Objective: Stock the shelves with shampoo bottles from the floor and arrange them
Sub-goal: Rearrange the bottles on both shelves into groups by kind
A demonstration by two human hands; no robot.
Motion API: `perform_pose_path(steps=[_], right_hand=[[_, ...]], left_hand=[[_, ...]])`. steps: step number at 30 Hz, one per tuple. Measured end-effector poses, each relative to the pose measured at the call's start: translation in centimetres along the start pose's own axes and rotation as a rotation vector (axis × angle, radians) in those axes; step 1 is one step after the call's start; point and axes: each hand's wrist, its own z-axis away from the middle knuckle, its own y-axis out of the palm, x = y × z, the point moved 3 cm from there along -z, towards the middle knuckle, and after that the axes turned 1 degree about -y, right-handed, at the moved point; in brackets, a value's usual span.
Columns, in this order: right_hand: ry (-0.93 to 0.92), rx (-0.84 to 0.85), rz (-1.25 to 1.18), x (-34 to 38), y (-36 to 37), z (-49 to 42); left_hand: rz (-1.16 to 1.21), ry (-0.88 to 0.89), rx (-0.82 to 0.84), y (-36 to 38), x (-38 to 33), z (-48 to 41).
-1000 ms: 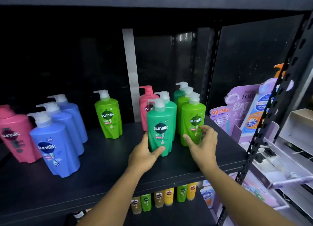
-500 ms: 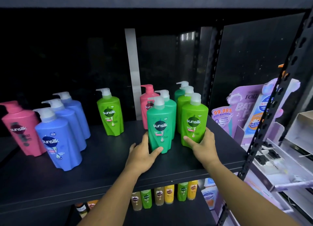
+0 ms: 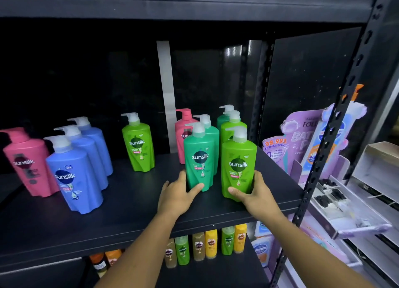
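On the dark shelf (image 3: 133,210) stand pump shampoo bottles. My left hand (image 3: 176,196) grips the base of a teal bottle (image 3: 199,158). My right hand (image 3: 254,194) grips the base of a lime green bottle (image 3: 238,164) beside it, near the shelf's front right. Behind these stand another teal bottle (image 3: 212,136), a pink bottle (image 3: 181,134) and two more green ones (image 3: 232,126). A lone lime bottle (image 3: 138,145) stands mid-shelf. Three blue bottles (image 3: 73,175) line up at the left, beside a pink bottle (image 3: 26,162).
A black perforated upright (image 3: 336,123) bounds the shelf on the right. Beyond it hang purple and white product cards (image 3: 302,136) and grey display trays (image 3: 345,201). Small green, yellow and brown bottles (image 3: 207,244) stand on the shelf below.
The lime green bottle in my right hand has come forward toward the shelf's front edge. My left hand stays on the teal bottle. The camera has moved closer.
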Motion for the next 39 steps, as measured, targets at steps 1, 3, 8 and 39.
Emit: perform_pose_path(steps=[1, 3, 8, 39], right_hand=[[-0.002, 0.002, 0.003, 0.1, 0.0, 0.2], [-0.007, 0.016, 0.011, 0.2, 0.1, 0.7], [-0.029, 0.054, 0.030, 0.4, 0.4, 1.6], [-0.121, 0.191, 0.038, 9.4, 23.7, -1.6]], left_hand=[[-0.006, -0.006, 0.002, 0.0, -0.1, 0.1], [-0.020, -0.014, 0.013, 0.0, -0.3, 0.2], [-0.032, 0.011, 0.107, 0.1, 1.0, 0.8], [-0.221, 0.095, 0.239, -9.5, 16.8, 3.6]])
